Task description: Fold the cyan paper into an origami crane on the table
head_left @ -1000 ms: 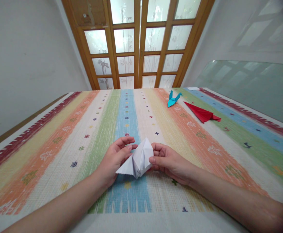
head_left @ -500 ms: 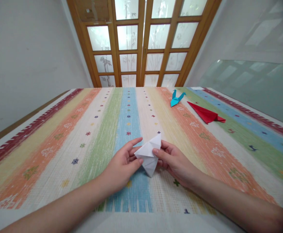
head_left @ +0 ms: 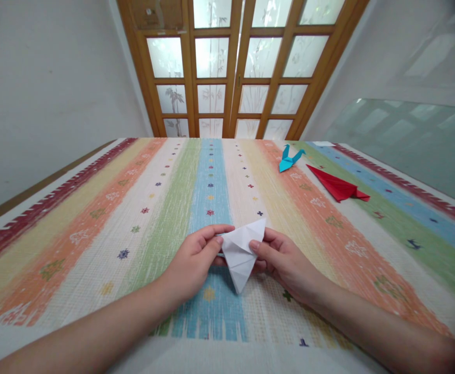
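A folded piece of white paper (head_left: pixel 243 249) is held between my two hands, just above the striped tablecloth (head_left: pixel 211 174). It has several creases, one corner points up to the right and another points down toward me. My left hand (head_left: pixel 198 254) pinches its left corner between thumb and fingers. On the right edge, my right hand (head_left: pixel 284 259) grips it with the thumb on top and the other fingers behind, partly hidden by the paper.
Toward the back right lies a blue origami figure (head_left: pixel 289 160) with two upright points. Beside it is a red folded paper piece (head_left: pixel 338 184). A wooden door with glass panes (head_left: pixel 212 57) stands beyond the table, and a glass panel (head_left: pixel 406 135) leans at the right.
My left thumb and fingers have closed on the paper's left corner. The paper has turned a little, its lower part now longer and wider. The whole view has shifted slightly.
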Demonstrator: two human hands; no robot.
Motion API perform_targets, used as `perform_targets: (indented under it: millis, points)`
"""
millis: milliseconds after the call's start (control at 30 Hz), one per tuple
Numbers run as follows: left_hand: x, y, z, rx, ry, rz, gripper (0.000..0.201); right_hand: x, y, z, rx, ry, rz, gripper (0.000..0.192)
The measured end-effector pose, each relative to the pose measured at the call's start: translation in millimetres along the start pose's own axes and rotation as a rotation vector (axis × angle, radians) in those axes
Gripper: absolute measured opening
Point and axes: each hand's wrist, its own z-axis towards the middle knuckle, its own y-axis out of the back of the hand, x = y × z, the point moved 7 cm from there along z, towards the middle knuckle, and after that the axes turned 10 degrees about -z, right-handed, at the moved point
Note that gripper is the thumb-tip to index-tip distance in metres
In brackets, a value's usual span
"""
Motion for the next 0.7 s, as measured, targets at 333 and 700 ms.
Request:
perform_targets:
  millis: [333, 700]
  points:
    - [-6.2, -5.2, -2.1, 0.073, -0.048, -0.017, 0.036, 1.4, 2.8, 1.0, -0.028, 0.000, 0.030, 0.035]
    - [-4.5, -4.3, -5.5, 0.142, -0.143, 0.170, 0.024, -6.5, -1.2, 1.9, 0.077, -0.048, 0.124, 0.032]
